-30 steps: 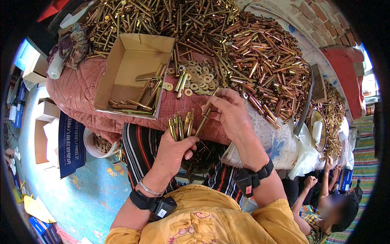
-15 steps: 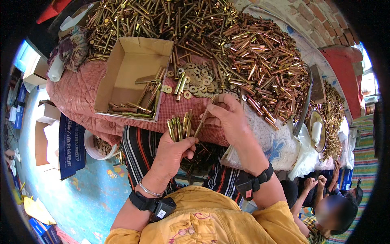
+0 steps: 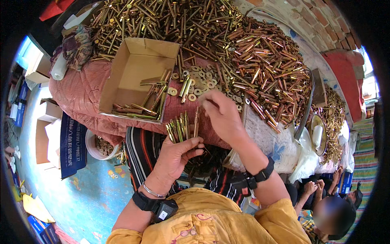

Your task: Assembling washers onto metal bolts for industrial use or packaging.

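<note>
My left hand [image 3: 172, 156], palm up with fingers curled, grips a bunch of brass-coloured anchor bolts [image 3: 178, 127] that stand upright. One coppery bolt [image 3: 196, 122] stands slightly apart from the bunch, its lower end at my left fingertips. Just right of that bolt, my right hand [image 3: 222, 116] hovers with loosely bent, slightly blurred fingers and nothing visible in them. Beyond it on the red checked quilt lie flat round washers [image 3: 202, 77] and a few finished-looking bolts [image 3: 186, 90]. An open cardboard box [image 3: 132, 77] to the left holds more bolts [image 3: 156, 95].
Large heaps of headed bolts [image 3: 162, 24] and coppery metal tubes [image 3: 270, 69] cover the far side. A curved metal bar [image 3: 306, 110] and a round metal dish [image 3: 317, 138] lie at right. A white bucket [image 3: 95, 144] stands on the floor. Another person's hands [image 3: 315, 188] are at lower right.
My right hand has let go of the bolt and moved slightly up and away from it. That bolt now stands more upright beside the bunch in my left hand.
</note>
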Motion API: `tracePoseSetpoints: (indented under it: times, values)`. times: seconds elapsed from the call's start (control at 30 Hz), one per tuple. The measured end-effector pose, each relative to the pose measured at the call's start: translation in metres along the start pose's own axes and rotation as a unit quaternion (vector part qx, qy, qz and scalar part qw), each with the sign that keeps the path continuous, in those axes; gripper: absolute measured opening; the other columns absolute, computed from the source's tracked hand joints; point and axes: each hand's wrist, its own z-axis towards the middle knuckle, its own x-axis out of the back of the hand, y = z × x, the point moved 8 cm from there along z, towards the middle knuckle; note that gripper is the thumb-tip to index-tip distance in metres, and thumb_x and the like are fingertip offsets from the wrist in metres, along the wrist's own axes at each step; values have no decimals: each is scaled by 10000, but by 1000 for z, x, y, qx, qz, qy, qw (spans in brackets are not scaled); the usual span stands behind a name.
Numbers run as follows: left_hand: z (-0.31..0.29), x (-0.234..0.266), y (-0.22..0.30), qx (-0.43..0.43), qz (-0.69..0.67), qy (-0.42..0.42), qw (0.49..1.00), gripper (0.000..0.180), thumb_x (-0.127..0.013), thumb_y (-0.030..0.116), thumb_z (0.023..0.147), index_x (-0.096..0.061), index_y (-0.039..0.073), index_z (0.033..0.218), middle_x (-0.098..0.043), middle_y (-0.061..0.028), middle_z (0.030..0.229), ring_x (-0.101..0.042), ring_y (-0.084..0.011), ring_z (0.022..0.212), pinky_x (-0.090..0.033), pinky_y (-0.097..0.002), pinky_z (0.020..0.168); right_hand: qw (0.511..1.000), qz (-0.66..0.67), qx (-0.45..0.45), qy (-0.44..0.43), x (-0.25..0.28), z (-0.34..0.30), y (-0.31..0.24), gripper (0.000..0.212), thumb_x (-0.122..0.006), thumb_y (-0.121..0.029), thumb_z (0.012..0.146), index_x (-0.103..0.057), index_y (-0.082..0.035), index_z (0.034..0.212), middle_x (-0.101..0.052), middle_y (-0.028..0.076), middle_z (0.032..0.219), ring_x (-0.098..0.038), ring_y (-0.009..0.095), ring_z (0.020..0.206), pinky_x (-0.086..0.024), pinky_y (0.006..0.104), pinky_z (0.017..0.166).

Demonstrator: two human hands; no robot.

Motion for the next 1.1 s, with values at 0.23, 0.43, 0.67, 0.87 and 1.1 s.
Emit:
tracePoseSetpoints:
  times: [0.23,0.43,0.67,0.87,1.1]
  values:
    - [-5,-1,3,12,-56,6,998,238,-630,-8,777,-573,41,1003,-622,-65,896,-620,-159,805,-560,-297,699,939,-243,227,-94,-35,21,-27,246,-489,-49,769,-571,-67,1000,-510,157,862,-549,361,832,-451,426,670]
    - [-3,-3,-2,29,-26,-19,999,216,-631,9,773,-574,45,979,-617,-64,844,-619,-174,776,-541,-275,643,919,-286,268,-39,-31,19,-33,267,-506,20,738,-566,-58,987,-518,143,895,-548,340,840,-463,408,668]
    - [-1,1,1,12,9,-2,1000,168,-638,54,786,-564,57,937,-606,-55,818,-608,-168,772,-532,-263,618,947,-179,220,150,20,14,-33,211,-593,1,757,-531,-13,958,-577,138,914,-567,284,798,-480,341,676]
    - [1,-2,-3,14,14,-2,1000,140,-633,72,796,-572,57,921,-585,-34,784,-594,-148,758,-528,-250,613,976,128,19,175,64,1,20,131,-512,-25,869,-488,-24,998,-547,44,797,-527,85,644,-469,223,568]
    - [4,-7,-7,6,57,-2,998,187,-654,58,775,-577,48,944,-607,-45,827,-593,-140,745,-516,-236,596,976,-26,-19,214,87,-13,57,160,-509,-11,850,-502,-22,1010,-573,84,830,-570,166,724,-472,286,672]
